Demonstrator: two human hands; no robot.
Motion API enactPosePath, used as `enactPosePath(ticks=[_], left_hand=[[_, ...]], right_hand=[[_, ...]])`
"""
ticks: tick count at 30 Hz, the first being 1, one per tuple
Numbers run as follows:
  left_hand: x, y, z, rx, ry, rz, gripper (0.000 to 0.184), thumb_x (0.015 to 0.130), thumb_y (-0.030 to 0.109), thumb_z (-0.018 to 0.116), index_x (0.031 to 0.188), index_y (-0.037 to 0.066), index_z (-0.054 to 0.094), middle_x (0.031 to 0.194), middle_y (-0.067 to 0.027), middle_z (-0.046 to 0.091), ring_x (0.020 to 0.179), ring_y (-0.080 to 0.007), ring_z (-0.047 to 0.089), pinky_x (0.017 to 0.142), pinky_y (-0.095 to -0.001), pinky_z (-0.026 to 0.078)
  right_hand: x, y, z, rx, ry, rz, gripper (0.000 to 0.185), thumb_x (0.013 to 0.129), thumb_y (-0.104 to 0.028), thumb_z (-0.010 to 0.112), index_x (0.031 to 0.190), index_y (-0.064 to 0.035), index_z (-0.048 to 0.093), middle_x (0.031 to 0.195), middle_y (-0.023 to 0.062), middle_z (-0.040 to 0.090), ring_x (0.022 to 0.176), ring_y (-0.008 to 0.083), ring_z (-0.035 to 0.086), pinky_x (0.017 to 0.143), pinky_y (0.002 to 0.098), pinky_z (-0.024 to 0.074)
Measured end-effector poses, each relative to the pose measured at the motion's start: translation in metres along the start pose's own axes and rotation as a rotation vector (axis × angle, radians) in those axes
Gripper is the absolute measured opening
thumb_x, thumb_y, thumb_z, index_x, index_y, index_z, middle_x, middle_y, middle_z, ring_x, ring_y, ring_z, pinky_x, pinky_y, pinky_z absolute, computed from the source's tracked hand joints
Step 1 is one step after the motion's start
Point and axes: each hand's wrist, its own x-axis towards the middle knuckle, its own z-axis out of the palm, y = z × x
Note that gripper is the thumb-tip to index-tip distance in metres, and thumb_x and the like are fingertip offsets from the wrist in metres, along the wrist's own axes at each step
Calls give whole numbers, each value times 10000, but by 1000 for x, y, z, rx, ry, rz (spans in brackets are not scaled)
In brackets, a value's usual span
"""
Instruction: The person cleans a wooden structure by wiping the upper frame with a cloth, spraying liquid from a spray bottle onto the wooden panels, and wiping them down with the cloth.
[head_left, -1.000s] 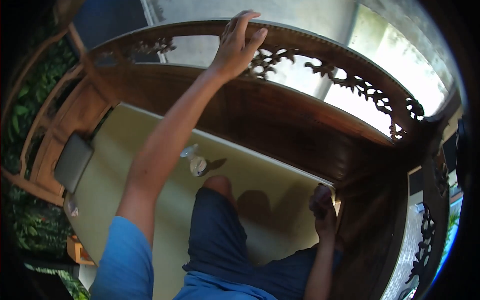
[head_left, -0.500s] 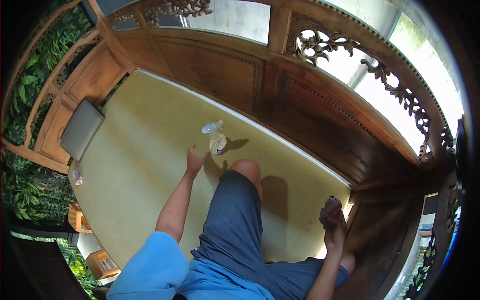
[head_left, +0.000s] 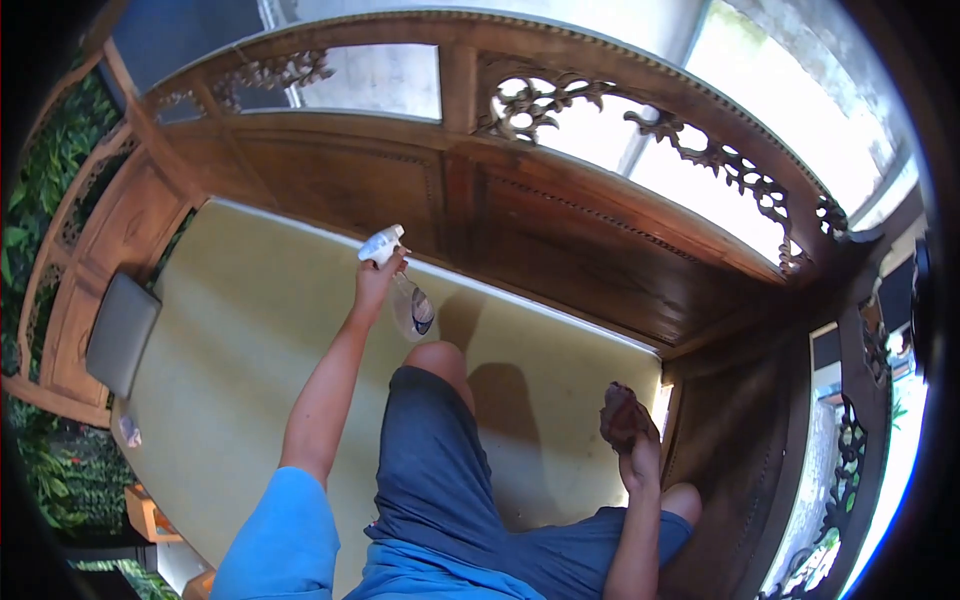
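My left hand [head_left: 376, 281] is closed around the neck of a clear spray bottle [head_left: 411, 308] with a white and pale blue trigger head. The bottle is tilted above the yellowish-green seat surface [head_left: 260, 330], close to its far edge. In my right hand [head_left: 643, 462], off to the right by my knee, is a crumpled dark brown cloth [head_left: 624, 415], bunched up above the seat's right end.
A carved wooden backrest [head_left: 560, 240] with openwork runs along the far side. A grey cushion [head_left: 122, 333] leans at the left end, near a small crumpled item [head_left: 131, 431]. Wooden side panels [head_left: 735, 450] stand at right. Green plants show beyond the left side.
My left hand has reached forward, taken hold of the spray bottle and lifted it off the seat. My right hand still holds the cloth. The view has shifted.
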Motion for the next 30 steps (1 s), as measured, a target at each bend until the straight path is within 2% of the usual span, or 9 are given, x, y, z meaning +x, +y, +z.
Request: enactPosePath(ticks=[4,9,10,15,18,21,24,27,30], left_hand=[[-21,91,53,-187,-238,119,406,956,217,732,1326,73,647,1208,-20,701,1043,-91,636,859,-283,494],[-89,172,124,-49,-367,164,379,950,146,735,1305,39,655,1188,-3,706,1085,-120,652,984,-305,497],[-102,179,133,-45,-425,198,444,980,178,694,1398,55,603,1355,-41,658,1177,-131,624,964,-304,494],[-163,216,174,-187,-462,363,121,990,88,674,1102,44,682,1125,-70,707,1064,-153,652,933,-311,515],[-177,218,187,-231,-460,344,105,992,95,676,1078,37,693,1104,-73,703,1024,-133,637,897,-302,515],[-177,207,188,-179,-551,521,117,997,123,687,1050,19,697,1074,-74,710,934,-112,631,872,-294,520],[-183,206,189,-171,-347,400,193,996,177,711,1059,-5,700,972,-59,716,799,-94,630,824,-282,527],[-181,227,193,-233,-313,517,196,1015,148,677,1152,12,706,1056,-78,731,896,-108,654,837,-277,525],[-185,234,197,-311,-232,425,165,1032,152,644,1090,0,674,1040,-76,717,1012,-158,677,965,-337,530]], right_hand=[[15,16,-16,-47,24,-78,484,965,59,350,1401,-4,549,1375,166,613,1191,302,659,1035,403,540],[13,-3,-2,-173,46,-77,430,985,33,394,1363,-33,588,1301,116,648,1112,214,667,958,329,542],[12,-8,-1,-219,21,-30,420,986,30,406,1351,-44,600,1274,98,656,1098,188,659,936,311,538],[18,-16,-1,-187,4,-41,521,912,108,349,1313,-64,634,1211,85,664,1013,153,642,814,284,535],[22,-18,-6,-192,-24,-70,527,902,113,359,1321,-60,627,1215,86,665,1024,163,650,847,291,538],[25,-18,-10,-217,-63,-103,518,900,114,381,1330,-49,620,1222,92,666,1058,174,656,895,306,546],[31,-16,-19,-283,-83,-140,528,884,120,384,1322,-50,625,1210,104,673,1060,174,658,883,304,552],[33,-16,-26,-372,-81,-148,547,863,124,377,1317,-49,627,1183,115,683,1027,173,667,863,300,555],[33,-20,-29,-475,-68,-212,564,842,130,363,1311,-42,626,1167,124,689,982,173,672,838,296,556]])
